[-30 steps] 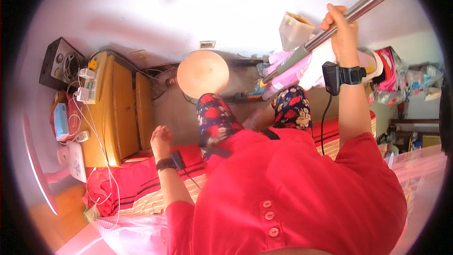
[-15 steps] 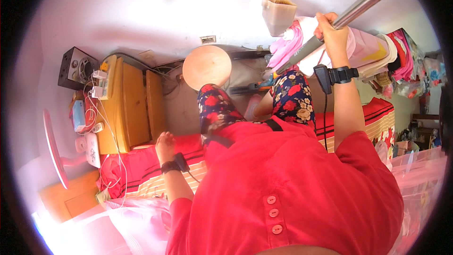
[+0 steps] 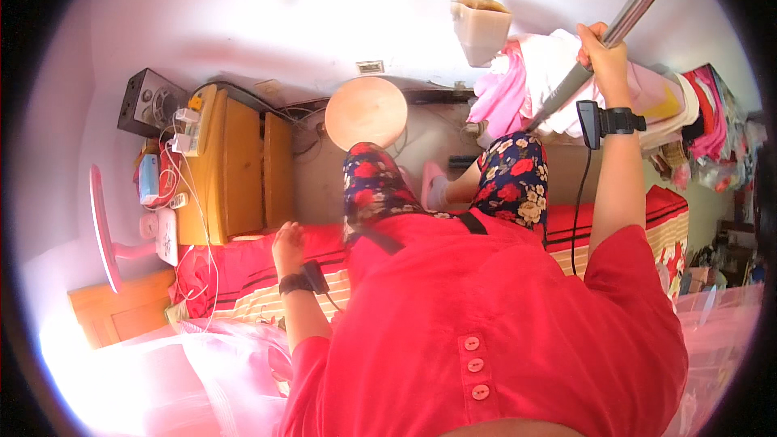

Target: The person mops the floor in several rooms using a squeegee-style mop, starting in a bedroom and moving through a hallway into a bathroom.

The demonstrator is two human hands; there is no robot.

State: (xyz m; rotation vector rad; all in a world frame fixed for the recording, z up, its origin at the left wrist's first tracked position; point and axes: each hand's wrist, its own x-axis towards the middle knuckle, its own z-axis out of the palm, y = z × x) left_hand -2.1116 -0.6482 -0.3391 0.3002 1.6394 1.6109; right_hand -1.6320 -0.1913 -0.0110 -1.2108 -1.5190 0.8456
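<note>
My right hand [image 3: 603, 50] is wrapped round a long pole [image 3: 643, 0] at the upper right. The pole's upper part is shiny metal and its lower part is dark grey. It slants down to the left toward the floor, and its lower end is hidden behind my right knee. Part of a dark flat piece [image 3: 463, 163] shows on the floor between my legs; whether it joins the pole I cannot tell. My left hand [image 3: 288, 248] hovers by the bed edge with its fingers loosely curled in, and nothing shows in it.
A round pale stool [image 3: 366, 112] stands before my left knee. At the left is a wooden cabinet [image 3: 235, 170] with a speaker [image 3: 151, 103] and loose cables. Clothes [image 3: 558, 73] hang in a row at the right, beside a beige bin [image 3: 483, 32]. Behind me lies a red striped bed [image 3: 243, 275].
My right hand has moved a little right with the pole, whose lower end has swung right. The dark piece with blue has slid right, mostly behind my right leg.
</note>
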